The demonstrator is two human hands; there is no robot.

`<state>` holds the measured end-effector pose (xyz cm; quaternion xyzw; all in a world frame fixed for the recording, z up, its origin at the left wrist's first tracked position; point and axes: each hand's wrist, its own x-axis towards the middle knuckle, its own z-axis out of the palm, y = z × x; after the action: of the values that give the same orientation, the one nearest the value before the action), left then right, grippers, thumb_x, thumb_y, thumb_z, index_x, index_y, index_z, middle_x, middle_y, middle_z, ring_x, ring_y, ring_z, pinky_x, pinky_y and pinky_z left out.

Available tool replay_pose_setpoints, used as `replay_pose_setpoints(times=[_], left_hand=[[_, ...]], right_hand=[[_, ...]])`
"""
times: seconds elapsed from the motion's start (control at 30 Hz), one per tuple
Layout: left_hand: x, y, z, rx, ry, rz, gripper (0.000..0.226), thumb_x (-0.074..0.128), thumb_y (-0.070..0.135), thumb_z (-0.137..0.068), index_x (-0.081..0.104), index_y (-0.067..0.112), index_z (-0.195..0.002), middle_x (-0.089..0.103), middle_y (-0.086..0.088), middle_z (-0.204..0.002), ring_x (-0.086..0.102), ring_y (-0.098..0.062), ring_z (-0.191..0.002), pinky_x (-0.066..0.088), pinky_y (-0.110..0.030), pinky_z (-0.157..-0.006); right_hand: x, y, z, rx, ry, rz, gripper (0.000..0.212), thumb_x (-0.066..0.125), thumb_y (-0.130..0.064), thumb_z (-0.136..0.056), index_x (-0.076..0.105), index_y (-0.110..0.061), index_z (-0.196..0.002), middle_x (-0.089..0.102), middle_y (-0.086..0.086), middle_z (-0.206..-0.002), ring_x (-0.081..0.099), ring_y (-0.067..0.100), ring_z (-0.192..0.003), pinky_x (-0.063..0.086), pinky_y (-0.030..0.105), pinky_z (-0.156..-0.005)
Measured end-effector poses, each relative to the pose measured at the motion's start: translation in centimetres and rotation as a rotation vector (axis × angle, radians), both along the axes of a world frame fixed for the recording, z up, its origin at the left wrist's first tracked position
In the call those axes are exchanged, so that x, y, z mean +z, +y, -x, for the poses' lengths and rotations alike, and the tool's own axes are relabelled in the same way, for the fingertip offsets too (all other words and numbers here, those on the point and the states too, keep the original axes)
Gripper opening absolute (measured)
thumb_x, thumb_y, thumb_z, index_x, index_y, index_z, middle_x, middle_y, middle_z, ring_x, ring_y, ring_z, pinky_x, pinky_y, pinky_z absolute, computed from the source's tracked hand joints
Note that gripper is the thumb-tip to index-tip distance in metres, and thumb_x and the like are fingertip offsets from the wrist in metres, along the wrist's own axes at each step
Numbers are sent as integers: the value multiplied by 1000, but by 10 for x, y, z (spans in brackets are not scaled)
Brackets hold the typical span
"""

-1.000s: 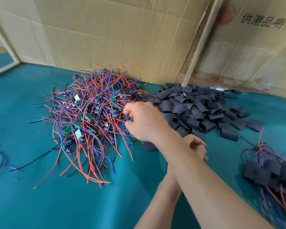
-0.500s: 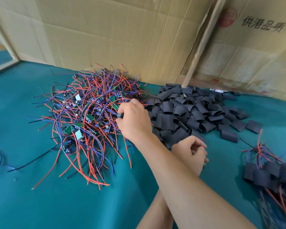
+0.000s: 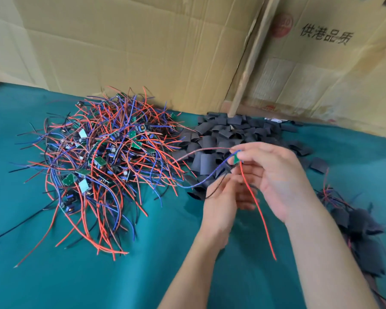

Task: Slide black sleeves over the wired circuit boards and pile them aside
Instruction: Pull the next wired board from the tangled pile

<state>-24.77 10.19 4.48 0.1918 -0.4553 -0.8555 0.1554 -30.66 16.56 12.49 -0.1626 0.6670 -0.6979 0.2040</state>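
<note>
Fingertips [image 3: 243, 155] of the right hand [image 3: 274, 177] pinch a small green board [image 3: 236, 159], thumb and forefinger closed on its upper edge, the other fingers loosely curled below. From the board a red wire [image 3: 257, 208] hangs down in front of the palm, a second red lead runs off to the left, and a blue wire [image 3: 212, 175] droops left toward the heap. The board is held in the air, above the near edge of the sleeves.

The left hand [image 3: 223, 204] sits just below and left of the right one, its fingers bent toward the wires. It is blurred, so I cannot tell whether it grips anything; a thin black lead crosses its fingers.

The heap of wired boards [image 3: 103, 157] lies to the left on the green cloth [image 3: 120, 282], a tangle of red, blue and black wires with green boards showing among them. The pile of black sleeves [image 3: 227, 134] lies behind the hands, touching the right side of the heap. At the right edge sits the done pile [image 3: 363, 237], sleeved boards with wires sticking out, well apart from the heap.

Cardboard [image 3: 132, 45] stands along the back of the cloth, with printed characters on the right panel.
</note>
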Motion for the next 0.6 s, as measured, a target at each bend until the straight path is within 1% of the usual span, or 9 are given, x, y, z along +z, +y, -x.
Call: replay_pose_setpoints(times=[0.03, 0.07, 0.17, 0.2, 0.27, 0.37, 0.47, 0.53, 0.6], left_hand=[[1, -3, 0, -14, 20, -73, 19, 48, 14, -106, 65, 6, -112, 76, 1, -84, 67, -27, -92, 56, -42, -90], [1, -7, 1, -15, 18, -90, 24, 46, 15, -106, 65, 3, -115, 77, -3, -90, 68, -27, -95, 55, -45, -94], [-1, -6, 0, -62, 24, 39, 26, 45, 12, -106, 66, -2, -113, 75, -8, -94, 68, -30, -96, 55, -47, -94], [1, -2, -1, -48, 31, 116, 25, 48, 13, -106, 67, -2, -111, 75, -8, -93, 69, -30, -93, 56, -46, -92], [-3, 2, 1, -22, 37, 262, 21, 52, 13, -105, 70, 2, -108, 74, -6, -92, 69, -27, -89, 59, -43, -87], [-5, 3, 2, 21, 29, 438, 23, 51, 12, -106, 74, 14, -102, 73, 0, -87, 70, -23, -82, 60, -38, -80], [-8, 3, 0, 62, 20, 528, 26, 51, 18, -106, 73, 23, -93, 70, -1, -76, 65, -26, -66, 58, -34, -62], [-10, 5, 0, 97, 3, 579, 27, 53, 19, -106, 69, 26, -85, 65, -1, -67, 60, -29, -59, 54, -31, -54], [-13, 7, 0, 135, -20, 628, 28, 56, 20, -104, 66, 27, -78, 63, 1, -63, 58, -27, -55, 52, -30, -52]], right_hand=[[-9, 11, 2, -79, 36, -49, 18, 63, 1, -86, 79, -7, -84, 74, 11, -76, 59, 17, -59, 45, 25, -51], [-19, 19, 2, -154, 73, -94, 17, 65, 0, -86, 79, -9, -81, 72, 8, -72, 55, 14, -56, 40, 22, -48], [-44, 35, 0, -253, 106, -92, 21, 67, 2, -84, 79, -13, -74, 72, -2, -67, 54, 2, -51, 38, 12, -45], [-51, 38, -2, -246, 106, -74, 19, 69, 0, -82, 80, -14, -74, 72, -3, -68, 56, 0, -52, 38, 10, -46], [-62, 41, -3, -203, 124, -99, 10, 74, -14, -73, 82, -19, -77, 73, -3, -70, 58, 4, -58, 40, 11, -49], [-70, 42, -1, -159, 153, -166, 17, 75, -30, -67, 84, -26, -81, 75, -1, -78, 58, 13, -66, 42, 17, -54], [-74, 40, 5, -245, 101, -92, 16, 68, -23, -73, 81, -22, -82, 75, -2, -78, 63, 14, -65, 46, 27, -59], [-81, 39, 11, -333, 251, -213, 21, 66, -15, -81, 78, -30, -89, 76, -11, -87, 65, 10, -73, 50, 31, -69], [-86, 38, 14, -317, 401, -371, 29, 71, -13, -86, 74, -38, -102, 73, -18, -99, 63, 5, -73, 48, 26, -74]])
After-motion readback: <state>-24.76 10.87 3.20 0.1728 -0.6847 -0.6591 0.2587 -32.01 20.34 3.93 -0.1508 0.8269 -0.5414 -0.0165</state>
